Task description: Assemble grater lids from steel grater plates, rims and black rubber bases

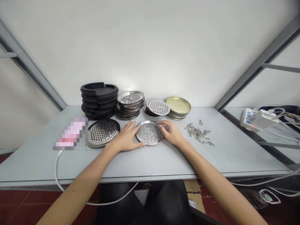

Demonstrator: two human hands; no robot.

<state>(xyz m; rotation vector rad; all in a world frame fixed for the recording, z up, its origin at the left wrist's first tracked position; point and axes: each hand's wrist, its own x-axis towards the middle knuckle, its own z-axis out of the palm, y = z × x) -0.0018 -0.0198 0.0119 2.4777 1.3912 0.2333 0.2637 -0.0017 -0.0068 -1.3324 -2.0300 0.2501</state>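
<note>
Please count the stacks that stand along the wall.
4: black round holders at the picture's left, silver rimmed graters beside them, flat perforated discs next, then gold-coloured lids at the right. A smaller stack behind could be hidden.

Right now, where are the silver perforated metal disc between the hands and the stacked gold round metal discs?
Silver perforated metal disc [149, 132]: head view, middle of holed face.
Stacked gold round metal discs [178, 106]: head view, topmost face.
</note>
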